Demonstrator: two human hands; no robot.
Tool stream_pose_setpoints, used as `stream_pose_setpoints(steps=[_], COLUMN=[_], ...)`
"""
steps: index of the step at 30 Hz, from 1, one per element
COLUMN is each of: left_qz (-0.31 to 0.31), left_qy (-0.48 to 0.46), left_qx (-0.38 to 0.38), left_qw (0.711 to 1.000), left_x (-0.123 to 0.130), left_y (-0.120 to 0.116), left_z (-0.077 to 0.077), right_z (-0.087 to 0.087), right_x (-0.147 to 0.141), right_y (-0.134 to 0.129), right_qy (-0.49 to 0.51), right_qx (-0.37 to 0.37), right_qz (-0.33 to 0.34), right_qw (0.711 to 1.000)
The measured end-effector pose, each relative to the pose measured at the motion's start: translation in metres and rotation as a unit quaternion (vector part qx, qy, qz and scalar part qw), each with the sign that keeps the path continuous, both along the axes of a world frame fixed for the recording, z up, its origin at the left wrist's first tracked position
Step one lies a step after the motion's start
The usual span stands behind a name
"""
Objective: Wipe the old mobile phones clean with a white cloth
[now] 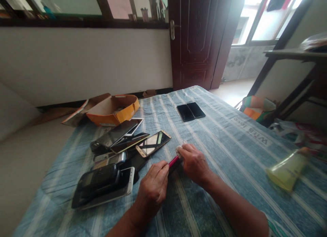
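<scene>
My left hand (154, 183) is closed around the near end of a phone (173, 161) held on its edge, its pink-red side facing up. At the far end, my right hand (194, 162) pinches a small white cloth or tissue (178, 149) against that edge. The phone's faces are mostly hidden by my fingers. Left of my hands lies a gold-framed phone (153, 143), screen up. Beside it, several other phones are heaped, including a black one (99, 179) on top of a white-framed one (130, 179).
A striped blue cloth (217, 203) covers the surface. Two black phones (191, 111) lie side by side further back. An open orange box (112, 116) stands at the back left. A translucent yellow container (287, 170) is at the right. Beyond are a door (196, 36) and a wooden stand (293, 54).
</scene>
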State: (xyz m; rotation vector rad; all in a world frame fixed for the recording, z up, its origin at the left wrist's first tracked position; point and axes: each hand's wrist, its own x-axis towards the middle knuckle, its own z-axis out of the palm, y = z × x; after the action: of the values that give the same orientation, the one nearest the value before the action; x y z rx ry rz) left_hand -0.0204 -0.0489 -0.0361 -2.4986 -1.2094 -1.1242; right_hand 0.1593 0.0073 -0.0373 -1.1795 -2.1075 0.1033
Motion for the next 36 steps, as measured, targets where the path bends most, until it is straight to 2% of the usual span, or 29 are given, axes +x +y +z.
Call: stream_pose_setpoints(steps=[3,6,11,16,22,25,31,36], left_qz=[0.0,-0.001,-0.006,0.027,0.042,0.044,0.034,0.037], left_qy=[-0.004,-0.013,-0.021,-0.019,-0.003,-0.009,-0.018,-0.014], left_qx=[0.009,0.006,0.001,0.018,0.033,0.019,-0.019,0.004], left_qw=[1.0,1.0,1.0,0.999,0.999,0.999,0.999,0.999], left_x=[0.002,0.005,0.008,0.008,0.01,0.011,0.013,0.013], left_y=[-0.001,-0.004,-0.008,-0.013,-0.017,-0.017,-0.018,-0.016], left_z=[0.001,0.003,0.004,-0.002,-0.009,-0.009,-0.004,-0.004], right_z=[-0.005,-0.007,0.0,0.002,0.002,0.005,0.003,0.003], right_x=[0.002,0.004,0.007,-0.002,-0.013,-0.006,0.017,0.012], right_y=[0.002,0.003,-0.005,-0.032,-0.052,-0.045,-0.025,-0.035], right_qy=[0.014,0.024,-0.001,-0.004,-0.003,-0.007,-0.017,-0.013], right_qx=[-0.043,-0.053,0.003,0.077,0.089,0.073,0.039,0.054], right_qz=[-0.016,-0.013,0.014,0.074,0.12,0.112,0.044,0.051], right_qw=[0.999,0.998,1.0,0.994,0.989,0.991,0.998,0.997])
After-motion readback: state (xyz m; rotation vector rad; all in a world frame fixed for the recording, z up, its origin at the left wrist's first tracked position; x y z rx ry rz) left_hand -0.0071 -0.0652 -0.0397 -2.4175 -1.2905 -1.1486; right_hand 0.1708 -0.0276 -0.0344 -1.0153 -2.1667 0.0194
